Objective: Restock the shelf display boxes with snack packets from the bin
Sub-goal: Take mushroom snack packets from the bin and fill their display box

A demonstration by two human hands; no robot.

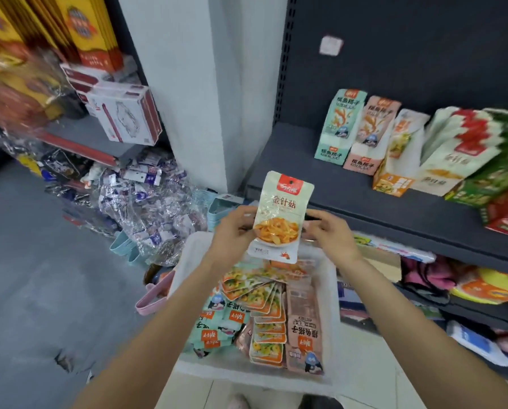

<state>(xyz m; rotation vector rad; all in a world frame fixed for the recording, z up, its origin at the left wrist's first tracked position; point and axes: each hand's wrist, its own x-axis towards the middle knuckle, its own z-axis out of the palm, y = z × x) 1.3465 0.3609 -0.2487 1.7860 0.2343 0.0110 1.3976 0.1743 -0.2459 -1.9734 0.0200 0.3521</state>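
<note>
Nearest: white bin stocked with flat snack packets. Above bin: left hand and right hand, fingers curled, gripping opposite side edges of one upright snack packet with red top label. Beyond, upper right: dark shelf carrying display boxes in a row, well apart from held packet.

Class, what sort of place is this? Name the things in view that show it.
Most likely a small shop aisle. Dark metal shelving carries open display boxes of snacks, a white bin holds sorted packets, and both hands hold one snack packet up.
</note>
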